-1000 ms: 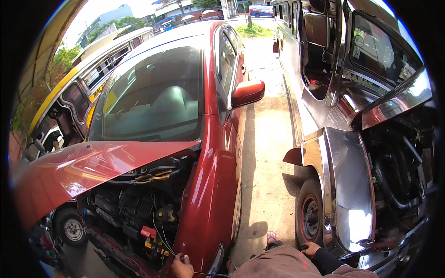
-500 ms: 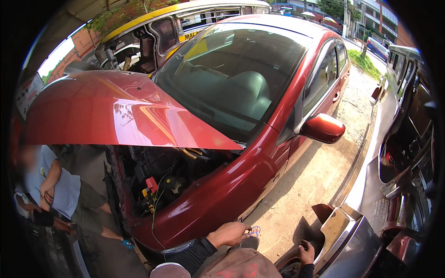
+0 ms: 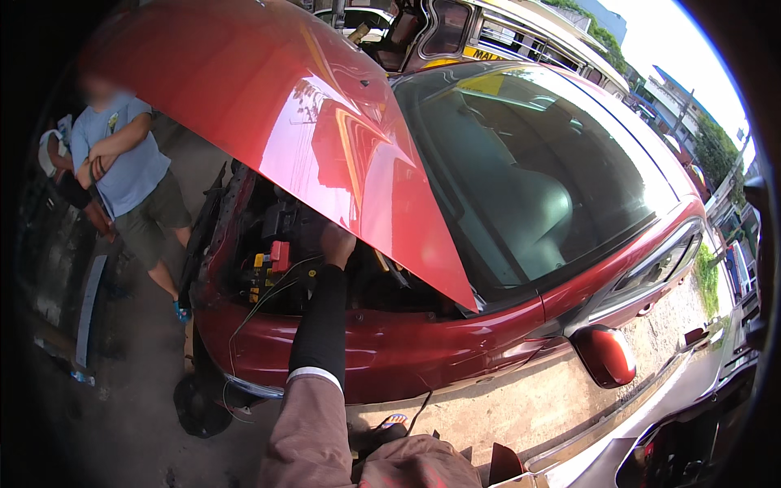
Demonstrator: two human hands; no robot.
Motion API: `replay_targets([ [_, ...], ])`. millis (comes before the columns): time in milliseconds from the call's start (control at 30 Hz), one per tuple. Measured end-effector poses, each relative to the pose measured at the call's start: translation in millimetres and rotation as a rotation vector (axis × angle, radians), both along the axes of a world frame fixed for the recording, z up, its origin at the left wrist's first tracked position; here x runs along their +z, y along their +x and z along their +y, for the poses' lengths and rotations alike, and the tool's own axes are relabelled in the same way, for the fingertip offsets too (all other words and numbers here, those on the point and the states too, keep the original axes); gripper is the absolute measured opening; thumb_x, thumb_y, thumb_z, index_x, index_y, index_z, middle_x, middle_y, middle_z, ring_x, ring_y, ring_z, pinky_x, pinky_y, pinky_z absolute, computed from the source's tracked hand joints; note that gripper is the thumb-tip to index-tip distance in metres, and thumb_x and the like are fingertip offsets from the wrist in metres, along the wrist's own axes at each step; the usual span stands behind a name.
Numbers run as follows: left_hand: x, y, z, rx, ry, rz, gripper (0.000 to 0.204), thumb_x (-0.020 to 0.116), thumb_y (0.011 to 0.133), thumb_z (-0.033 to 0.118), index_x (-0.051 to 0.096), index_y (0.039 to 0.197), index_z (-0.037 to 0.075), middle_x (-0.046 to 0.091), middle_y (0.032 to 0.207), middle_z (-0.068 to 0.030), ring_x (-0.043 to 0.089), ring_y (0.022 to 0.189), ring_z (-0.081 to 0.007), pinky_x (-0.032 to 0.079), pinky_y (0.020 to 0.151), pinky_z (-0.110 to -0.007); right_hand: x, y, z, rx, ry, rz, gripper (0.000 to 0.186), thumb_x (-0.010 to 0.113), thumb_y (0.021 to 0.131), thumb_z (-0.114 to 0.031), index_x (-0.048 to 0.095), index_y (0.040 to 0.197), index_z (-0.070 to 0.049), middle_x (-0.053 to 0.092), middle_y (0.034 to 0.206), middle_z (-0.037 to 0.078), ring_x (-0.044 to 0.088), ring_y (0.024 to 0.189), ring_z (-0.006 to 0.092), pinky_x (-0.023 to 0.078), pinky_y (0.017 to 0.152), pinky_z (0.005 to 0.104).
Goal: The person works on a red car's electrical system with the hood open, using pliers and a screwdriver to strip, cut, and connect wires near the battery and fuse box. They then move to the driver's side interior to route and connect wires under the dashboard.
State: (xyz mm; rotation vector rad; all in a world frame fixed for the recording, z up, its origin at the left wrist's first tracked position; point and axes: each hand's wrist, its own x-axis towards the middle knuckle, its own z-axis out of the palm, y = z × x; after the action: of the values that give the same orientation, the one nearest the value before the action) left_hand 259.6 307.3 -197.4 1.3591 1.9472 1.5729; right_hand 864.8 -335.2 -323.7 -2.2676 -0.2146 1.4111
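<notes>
My left hand (image 3: 338, 244) reaches in beneath the front edge of a raised red car hood (image 3: 325, 122), over the engine bay (image 3: 281, 220). Its fingers are hidden, so what they touch or hold does not show. A black under-sleeve covers the forearm, with a brown sleeve pushed up behind it. Left of the arm sit a red cap-like cover (image 3: 280, 256) and yellow parts (image 3: 259, 272) in the bay. Thin loose wires (image 3: 264, 301) run out over the red fender (image 3: 407, 346). My right hand is out of view.
A person (image 3: 126, 159) in a light blue shirt and dark shorts stands with folded arms at the car's front; another person is partly visible behind. The side mirror (image 3: 604, 356) juts out on the right. A second vehicle (image 3: 586, 464) borders the narrow concrete strip (image 3: 504, 407).
My left hand has gone from low beside the fender up and forward under the hood. My right hand has left the view. The view has tilted and shifted left.
</notes>
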Motion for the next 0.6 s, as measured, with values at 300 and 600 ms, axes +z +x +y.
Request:
replay_targets([
  [300, -9, -18, 36, 0.088, -0.357, 0.067, 0.024, 0.073, 0.093, 0.024, 0.074, 0.093, 0.0, 0.072, 0.081, -0.0198, 0.072, 0.073, -0.0346, 0.056, 0.066, -0.046, 40, 102, 59, 0.017, 0.281, -0.127, 0.039, 0.064, 0.098, -0.025, 0.067, 0.131, -0.006, 0.072, 0.099, 0.01, 0.07, 0.081, 0.0199, 0.057, 0.06, 0.032],
  [600, 4, -5, -18, 0.148, -0.163, 0.174, 0.031, 0.074, 0.09, 0.028, 0.074, 0.088, -0.003, 0.073, 0.083, -0.0243, 0.073, 0.08, -0.0423, 0.056, 0.072, -0.051, -19, 57, 49, 0.299, -0.009, 0.092, 0.031, 0.068, 0.099, -0.02, 0.069, 0.124, -0.001, 0.073, 0.098, 0.01, 0.07, 0.077, 0.0208, 0.059, 0.063, 0.0348],
])
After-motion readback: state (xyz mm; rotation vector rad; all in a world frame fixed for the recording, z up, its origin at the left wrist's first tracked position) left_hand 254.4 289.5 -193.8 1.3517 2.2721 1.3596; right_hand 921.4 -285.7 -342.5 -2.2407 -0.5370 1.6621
